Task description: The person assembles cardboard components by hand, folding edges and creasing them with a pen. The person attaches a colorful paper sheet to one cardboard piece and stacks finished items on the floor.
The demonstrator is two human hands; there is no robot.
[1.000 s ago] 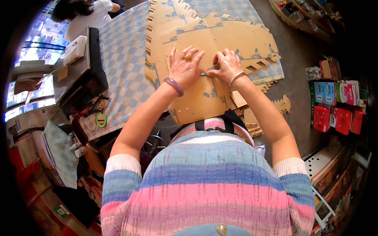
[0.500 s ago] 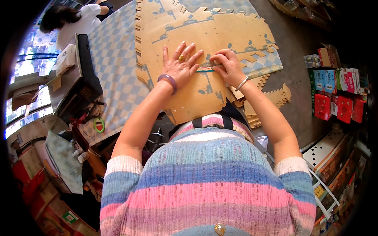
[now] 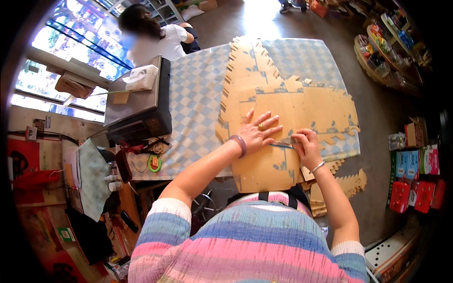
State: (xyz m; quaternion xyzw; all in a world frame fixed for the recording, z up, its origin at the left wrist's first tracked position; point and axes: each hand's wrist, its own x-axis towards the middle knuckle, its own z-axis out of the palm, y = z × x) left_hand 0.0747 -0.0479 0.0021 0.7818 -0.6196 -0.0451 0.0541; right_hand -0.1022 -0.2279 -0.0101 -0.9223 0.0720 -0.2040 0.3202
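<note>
Large tan boards [image 3: 325, 106] with toothed edges and a thin printed film-like surface lie joined on the table, reaching over its near edge to my waist. My left hand [image 3: 256, 133] lies flat on them with fingers spread, holding nothing. Close to its right, my right hand [image 3: 306, 147] is closed, thumb and fingertips pinched on something small and dark that I cannot make out. Between the two hands runs a narrow strip [image 3: 281, 145] with a blue-green edge, across the boards; my fingers hide part of it.
A blue-and-white checked cloth [image 3: 192, 94] covers the table. A black machine [image 3: 163, 120] with a tissue pack stands at the left, near a green roll of tape [image 3: 154, 163]. More toothed board pieces [image 3: 347, 183] are stacked low at the right. Another person [image 3: 158, 40] sits far left.
The view has tilted up and turned, so the table and hands appear lower and farther right. On the boards, both hands keep nearly the same places and poses.
</note>
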